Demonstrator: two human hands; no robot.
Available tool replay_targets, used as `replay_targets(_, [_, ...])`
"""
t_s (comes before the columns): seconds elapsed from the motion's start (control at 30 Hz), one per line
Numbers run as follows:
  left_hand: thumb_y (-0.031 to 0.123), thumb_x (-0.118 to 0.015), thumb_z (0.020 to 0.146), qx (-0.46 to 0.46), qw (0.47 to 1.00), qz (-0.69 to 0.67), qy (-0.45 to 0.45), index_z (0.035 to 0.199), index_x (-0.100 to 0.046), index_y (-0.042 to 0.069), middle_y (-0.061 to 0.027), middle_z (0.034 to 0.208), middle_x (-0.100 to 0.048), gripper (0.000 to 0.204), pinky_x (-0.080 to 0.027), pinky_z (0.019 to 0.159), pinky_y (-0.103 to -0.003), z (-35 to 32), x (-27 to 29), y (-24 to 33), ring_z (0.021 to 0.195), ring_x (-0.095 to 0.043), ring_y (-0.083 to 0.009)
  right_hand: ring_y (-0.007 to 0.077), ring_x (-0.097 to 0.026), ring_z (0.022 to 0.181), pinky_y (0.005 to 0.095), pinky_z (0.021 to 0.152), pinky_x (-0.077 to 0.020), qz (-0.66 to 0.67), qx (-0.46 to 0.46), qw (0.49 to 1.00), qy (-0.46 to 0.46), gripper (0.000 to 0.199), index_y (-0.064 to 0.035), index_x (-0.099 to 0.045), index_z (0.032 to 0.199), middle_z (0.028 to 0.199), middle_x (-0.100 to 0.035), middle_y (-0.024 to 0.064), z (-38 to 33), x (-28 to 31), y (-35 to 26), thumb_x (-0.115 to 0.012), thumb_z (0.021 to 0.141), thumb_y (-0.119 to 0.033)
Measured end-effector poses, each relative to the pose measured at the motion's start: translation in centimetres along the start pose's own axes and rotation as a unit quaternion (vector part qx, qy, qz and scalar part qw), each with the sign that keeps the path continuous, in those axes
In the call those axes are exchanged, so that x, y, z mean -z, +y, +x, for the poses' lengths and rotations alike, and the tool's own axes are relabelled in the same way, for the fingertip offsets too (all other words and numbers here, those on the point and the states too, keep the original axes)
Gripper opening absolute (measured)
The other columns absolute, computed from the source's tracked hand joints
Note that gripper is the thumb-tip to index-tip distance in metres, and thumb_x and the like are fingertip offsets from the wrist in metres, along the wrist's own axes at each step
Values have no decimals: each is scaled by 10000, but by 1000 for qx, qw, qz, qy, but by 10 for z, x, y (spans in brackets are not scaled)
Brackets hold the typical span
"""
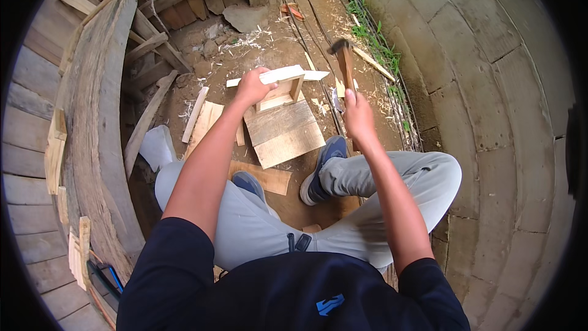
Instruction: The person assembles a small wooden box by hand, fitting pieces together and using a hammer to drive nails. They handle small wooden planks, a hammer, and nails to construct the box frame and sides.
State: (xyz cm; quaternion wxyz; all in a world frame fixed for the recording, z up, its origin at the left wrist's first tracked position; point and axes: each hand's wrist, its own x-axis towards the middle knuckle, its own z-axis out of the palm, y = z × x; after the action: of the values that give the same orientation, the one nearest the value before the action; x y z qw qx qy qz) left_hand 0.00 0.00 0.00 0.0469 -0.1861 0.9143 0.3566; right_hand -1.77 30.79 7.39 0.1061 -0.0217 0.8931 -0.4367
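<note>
My left hand (253, 87) is closed on the near left edge of a small wooden frame (283, 74) made of pale boards. The frame stands on a square wooden board (285, 133), at its far end. In my right hand (359, 115) is a hammer (345, 64), gripped by its wooden handle with the dark metal head raised up and to the right of the frame. The hammer head is apart from the wood. Whether any nail sits in the frame I cannot tell.
A long weathered plank (101, 122) runs along the left side. Loose wood strips (195, 114) and shavings (254, 38) lie on the dirt ground. A block wall (484, 98) rises on the right, with weeds (373, 30) at its foot. Another board (269, 179) lies by my shoes.
</note>
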Motion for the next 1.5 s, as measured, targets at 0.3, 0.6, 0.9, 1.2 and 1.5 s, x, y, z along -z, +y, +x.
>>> replay_targets(0.3, [411,-940,735,-89,913,-319,237,1366,-504,43,-206,1325,-603,850,-540,951,-388,-8,67,64,1134,-657,-266,504,-685,922,564,829,-519,-127,-17,990,-63,466,54,-617,1131,968,-693,344,-41,-62,68,-501,1055,-391])
replay_targets(0.6, [352,-867,846,-94,852,-491,153,1361,-500,27,-145,1059,-706,711,-578,791,-318,-51,90,97,939,-686,-170,503,-642,1018,561,893,-510,-231,89,952,-180,344,7,-524,1181,1094,-637,322,-63,-83,74,-595,1013,-285])
replay_targets(0.9, [210,-809,914,-118,865,-480,85,1420,-458,39,-142,1160,-677,638,-592,815,-323,-59,92,102,1002,-685,-174,439,-561,1179,508,977,-490,-203,160,956,-140,279,-39,-595,1209,1197,-561,268,-60,-97,97,-598,995,-218])
replay_targets(1.2, [547,-685,948,-94,889,-447,39,1369,-540,35,-126,1167,-662,679,-517,859,-281,-58,68,95,1035,-626,-150,268,-419,1438,418,1196,-314,491,32,853,-172,629,-23,-452,1505,1510,-488,189,-17,7,-66,-480,1066,-473])
replay_targets(1.5, [196,-748,936,-180,894,-399,-93,1530,-369,6,-125,1404,-560,730,-446,1090,-359,-87,70,114,1261,-561,-213,233,-509,1347,344,1171,-323,311,68,936,-154,588,47,-531,1423,1442,-574,172,-5,59,-82,-539,1057,-415])
